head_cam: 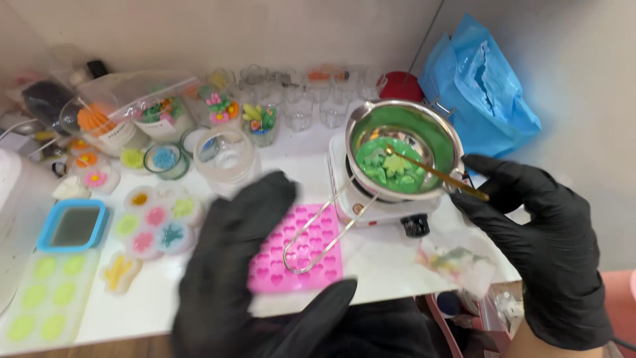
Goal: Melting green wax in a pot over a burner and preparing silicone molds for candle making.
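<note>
Stick [437,174], thin and gold, pinched in gloved right hand [540,245] at its outer end; tip in green wax inside steel pot [405,147] on hotplate. Light, stiff, probably slippery. Left hand [242,278] blurred, seemingly spread, holding nothing, over pink mould [298,248].

A thin golden stick [440,174] is held at its outer end by the right hand [536,232], which is covered by a black glove. The stick is tilted, and its far tip is dipped into a small metal pot [405,147]. The pot is coated inside with green wax, and pale green flower-shaped pieces are seen lying in it. The pot is placed on a small white electric heater [384,209], and its wire handle is stretched out over a pink mould [298,250] with heart-shaped cavities. The mould lies flat on the table, just beside the left hand [228,278], which is blurred and perhaps touches it.
</note>
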